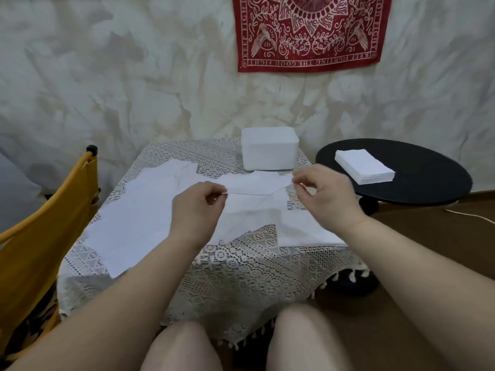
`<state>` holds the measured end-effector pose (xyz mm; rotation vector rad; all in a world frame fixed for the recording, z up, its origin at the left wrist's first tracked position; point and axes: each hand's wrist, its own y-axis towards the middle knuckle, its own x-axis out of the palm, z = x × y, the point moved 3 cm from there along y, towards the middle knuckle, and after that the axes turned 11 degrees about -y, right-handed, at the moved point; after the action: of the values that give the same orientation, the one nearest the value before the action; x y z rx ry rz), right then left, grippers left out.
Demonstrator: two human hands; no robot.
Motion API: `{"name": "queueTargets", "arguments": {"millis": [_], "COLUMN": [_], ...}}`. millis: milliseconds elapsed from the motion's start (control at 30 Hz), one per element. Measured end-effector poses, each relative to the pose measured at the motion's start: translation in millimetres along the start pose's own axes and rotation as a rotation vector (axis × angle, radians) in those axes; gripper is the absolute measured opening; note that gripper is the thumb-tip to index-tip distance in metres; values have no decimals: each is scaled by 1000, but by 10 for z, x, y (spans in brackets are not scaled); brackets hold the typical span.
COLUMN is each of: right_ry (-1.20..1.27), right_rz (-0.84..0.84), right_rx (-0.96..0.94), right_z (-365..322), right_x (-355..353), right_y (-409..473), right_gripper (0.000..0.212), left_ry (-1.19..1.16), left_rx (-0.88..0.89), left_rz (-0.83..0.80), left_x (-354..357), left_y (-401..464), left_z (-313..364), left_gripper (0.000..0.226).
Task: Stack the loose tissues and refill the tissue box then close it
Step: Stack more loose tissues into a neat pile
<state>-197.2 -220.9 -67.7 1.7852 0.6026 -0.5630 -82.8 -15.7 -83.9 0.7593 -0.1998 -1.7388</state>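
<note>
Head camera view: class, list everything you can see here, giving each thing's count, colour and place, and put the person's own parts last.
tissue box: one, white, far edge of the lace-covered table, no lid visible
loose tissues: several, white, spread overlapping across the table
held tissue: one, white, its edge lifted between both hands
stacked tissues: one neat pile, white, on the round side table
lace tablecloth: one, cream, covering the table
round side table: one, black, right of the table
chair: one, yellow, left
wall hanging: one, red and white, upper wall
cable: one, white, floor at right
left hand: fingers pinch the tissue
right hand: fingers pinch the tissue
</note>
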Motion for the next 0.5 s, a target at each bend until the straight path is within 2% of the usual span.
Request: {"name": "queueTargets", "arguments": {"millis": [100,267,500], "right_ry": [-135,-175,-99], "right_rz": [13,-168,-242], "right_rx": [-30,19,22], "right_z": [366,814,875], "right_x": [-237,-236,-83], "right_y": [-148,-684,-921], "right_gripper": [12,11,11], "left_ry": [17,184,257], "left_rx": [138,212,155], "left_rz": [-113,-372,-422], "left_x": [431,927,947], "left_y": [-30,-313,-433], "left_z": [125,-5,-114], "left_gripper": [12,13,18]}}
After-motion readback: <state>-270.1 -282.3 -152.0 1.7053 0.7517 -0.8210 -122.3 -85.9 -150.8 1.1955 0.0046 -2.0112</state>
